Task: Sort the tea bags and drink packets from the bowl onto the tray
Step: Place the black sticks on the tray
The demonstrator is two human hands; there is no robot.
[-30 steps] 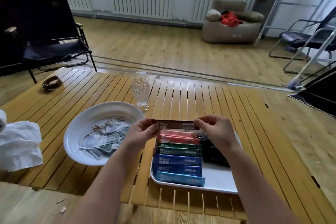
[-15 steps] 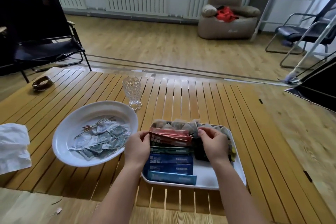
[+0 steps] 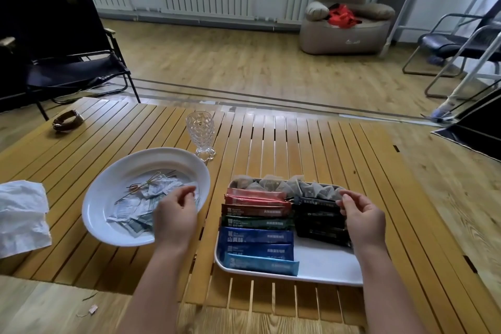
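1. My left hand (image 3: 174, 215) has left the tray (image 3: 325, 266). It now hangs over the near right side of the white bowl (image 3: 103, 198), with the fingers loosely curled and holding nothing.
2. My right hand (image 3: 362, 215) stays over the tray's right side, above the black packets (image 3: 317, 221). Its fingers are loosely bent. I cannot tell if they pinch anything.
3. The brown-red packet (image 3: 254, 209) I held with both hands a moment ago now lies in the tray's left row, between the pink packets (image 3: 254, 196) and the green packet (image 3: 256, 222).
4. The blue packets (image 3: 256, 248) lie nearest me.
5. Pyramid tea bags (image 3: 287, 187) line the tray's far edge.
6. Pale little packets (image 3: 141, 206) are still in the bowl.
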